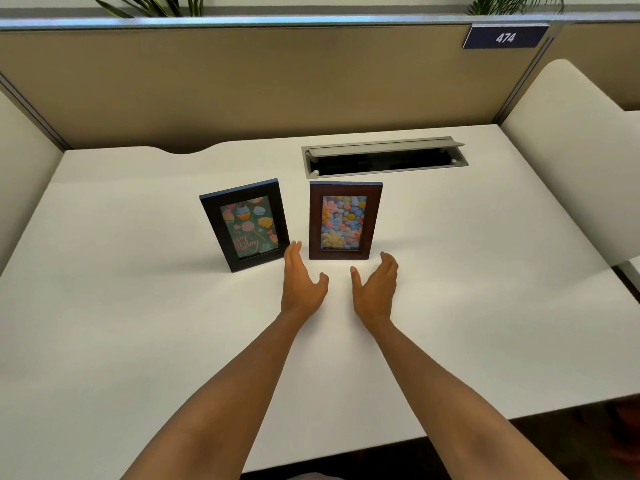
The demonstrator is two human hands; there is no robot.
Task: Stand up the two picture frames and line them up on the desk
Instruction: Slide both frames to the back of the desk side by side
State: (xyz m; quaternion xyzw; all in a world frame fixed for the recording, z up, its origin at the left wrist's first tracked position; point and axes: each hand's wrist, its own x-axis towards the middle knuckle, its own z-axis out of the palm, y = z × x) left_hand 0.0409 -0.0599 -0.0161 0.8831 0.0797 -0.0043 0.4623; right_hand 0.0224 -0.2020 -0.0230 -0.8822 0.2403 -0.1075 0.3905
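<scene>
One head-worn view looks forward and down, close over the white desk (138, 306) toward its partition (242, 81).

The plants (152, 3) at the far wall are cut off. The open desk slot (381, 162) is too dark inside.

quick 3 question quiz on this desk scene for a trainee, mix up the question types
1. True or false: both picture frames are lying flat on the desk.
2. Which frame holds the flower picture? A) black frame B) brown frame
3. What number is on the partition sign?

Key
1. False: the black frame and the brown frame both stand upright.
2. B
3. 474, on the blue sign.

The left hand and right hand are open, holding nothing.
</scene>
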